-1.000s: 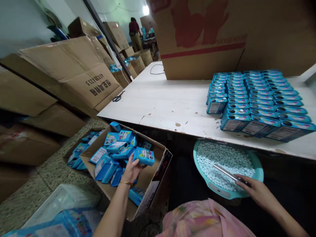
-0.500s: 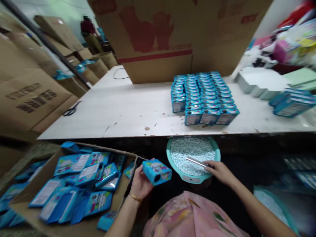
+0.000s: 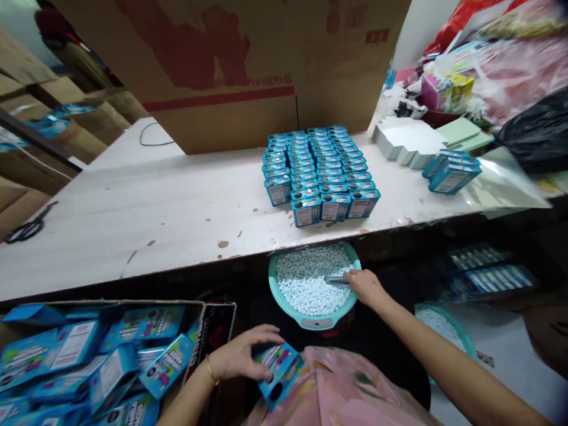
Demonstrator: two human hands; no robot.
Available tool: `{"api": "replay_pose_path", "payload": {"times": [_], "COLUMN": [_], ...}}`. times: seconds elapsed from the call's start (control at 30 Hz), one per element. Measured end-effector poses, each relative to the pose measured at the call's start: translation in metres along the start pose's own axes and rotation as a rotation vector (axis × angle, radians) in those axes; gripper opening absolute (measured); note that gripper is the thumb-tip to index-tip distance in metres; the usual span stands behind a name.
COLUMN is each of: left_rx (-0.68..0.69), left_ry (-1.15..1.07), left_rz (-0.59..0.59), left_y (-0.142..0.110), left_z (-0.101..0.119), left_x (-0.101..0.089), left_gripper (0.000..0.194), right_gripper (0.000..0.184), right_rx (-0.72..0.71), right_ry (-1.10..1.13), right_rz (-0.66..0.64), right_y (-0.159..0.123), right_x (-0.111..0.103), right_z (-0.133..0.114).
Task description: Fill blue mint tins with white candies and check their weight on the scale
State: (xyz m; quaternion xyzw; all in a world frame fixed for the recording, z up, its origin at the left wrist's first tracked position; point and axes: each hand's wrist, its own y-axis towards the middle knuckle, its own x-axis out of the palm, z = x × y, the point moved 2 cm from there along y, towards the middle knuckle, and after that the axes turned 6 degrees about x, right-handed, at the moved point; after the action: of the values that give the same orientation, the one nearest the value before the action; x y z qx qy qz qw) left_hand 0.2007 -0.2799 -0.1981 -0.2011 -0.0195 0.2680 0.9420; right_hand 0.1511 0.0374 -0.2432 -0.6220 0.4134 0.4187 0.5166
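Observation:
My left hand (image 3: 242,353) grips a small blue printed carton (image 3: 280,373) between thumb and fingers. The carton is tilted against the pink floral clothing over my lap, and a dark round spot shows near its lower end. In my right hand (image 3: 367,286) is a slim silver metal tool (image 3: 337,280), its exact kind unclear. Its far end lies at the surface of small white pellets (image 3: 306,290), which fill a turquoise basin (image 3: 316,323) below the table edge. Left of my left hand, an open cardboard box (image 3: 202,331) holds many blue cartons (image 3: 166,365), lying jumbled.
Rows of upright blue cartons (image 3: 322,171) stand on the white table (image 3: 199,201). A large cardboard box (image 3: 248,118) rises behind them. Right of them are white card stacks (image 3: 408,139) and a few blue cartons (image 3: 452,174). Scissors (image 3: 31,228) lie at left; another pellet basin (image 3: 444,325) sits low right.
My left hand has brought the carton down against my lap and tilted it. The metal tool has gone lower into the pellets. The view has turned to the right.

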Motion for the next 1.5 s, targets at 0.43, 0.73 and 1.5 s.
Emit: {"api": "replay_pose_path", "payload": {"times": [0.43,0.73,1.5], "left_rx": [-0.015,0.018,0.268], "left_ry": [-0.280,-0.706,0.459], "left_rz": [0.043,0.620,0.813], "left_y": [-0.011,0.017,0.134], "left_z": [-0.029,-0.023,0.009], "left_x": [0.037,0.010,-0.011], "left_gripper": [0.097,0.056,0.046], "right_gripper": [0.029,0.029,0.021], "right_rx": [0.097,0.003,-0.242], "right_ry": [0.443,0.701,-0.243], "right_rz": [-0.068,-0.023,-0.023], "right_y": [0.050,0.038,-0.004], "right_x": [0.053,0.013,-0.138], "right_z": [-0.037,-0.018,-0.077]}}
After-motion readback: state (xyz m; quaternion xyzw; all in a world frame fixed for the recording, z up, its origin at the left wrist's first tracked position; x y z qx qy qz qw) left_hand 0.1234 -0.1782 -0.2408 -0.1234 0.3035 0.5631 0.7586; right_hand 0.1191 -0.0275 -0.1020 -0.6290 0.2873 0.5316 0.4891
